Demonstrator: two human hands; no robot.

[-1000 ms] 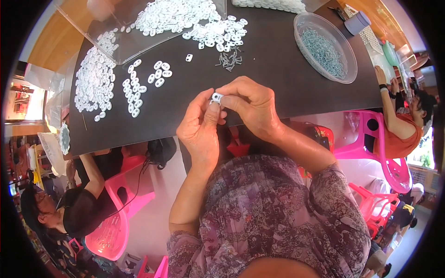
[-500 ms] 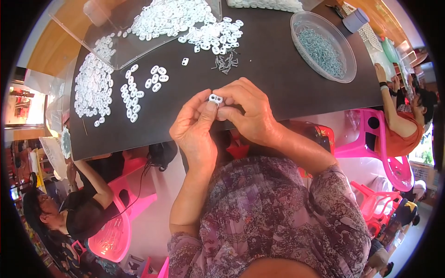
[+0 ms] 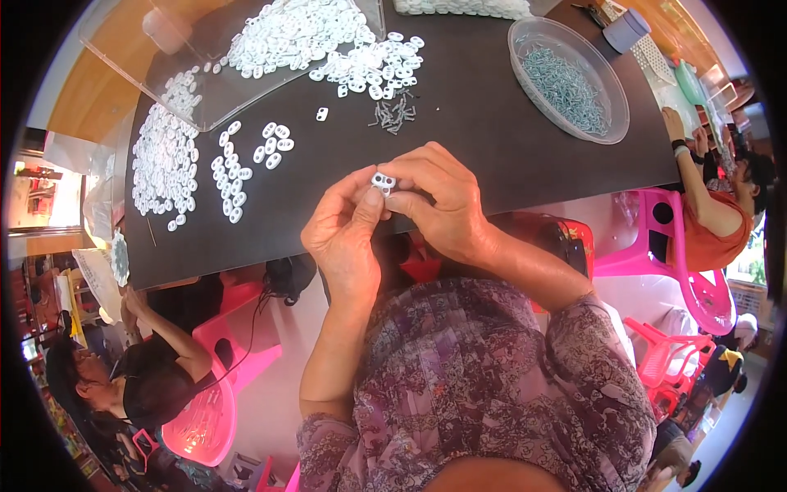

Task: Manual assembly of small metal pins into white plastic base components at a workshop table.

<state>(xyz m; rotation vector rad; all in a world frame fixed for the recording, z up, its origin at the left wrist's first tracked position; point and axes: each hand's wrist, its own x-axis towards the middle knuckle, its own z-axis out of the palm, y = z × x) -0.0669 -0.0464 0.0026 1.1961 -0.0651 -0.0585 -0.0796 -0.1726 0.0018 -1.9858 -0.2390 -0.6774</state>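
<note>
Between the fingertips of both hands is a small white two-hole plastic piece (image 3: 383, 180), held over the table's near edge. My left hand (image 3: 346, 225) pinches it with the thumb in front, while my right hand (image 3: 438, 193) grips its other side with thumb and forefinger. Whether a screw is in it, I cannot make out. Beyond the hands lie a small heap of dark grey screws (image 3: 395, 113) and one loose white piece (image 3: 322, 114). To the left are a small cluster of white oval pieces (image 3: 272, 146) and a longer row of them (image 3: 232, 182).
Large heaps of white pieces (image 3: 164, 160) cover the table's left and far side, partly within a clear plastic box (image 3: 211, 123). A round clear tray of bluish screws (image 3: 566, 82) stands at the far right. People sit on pink chairs (image 3: 697, 271) at either side.
The white piece has tilted slightly between my fingertips, and both hands keep their hold. The view has shifted a little; the heaps on the table look the same.
</note>
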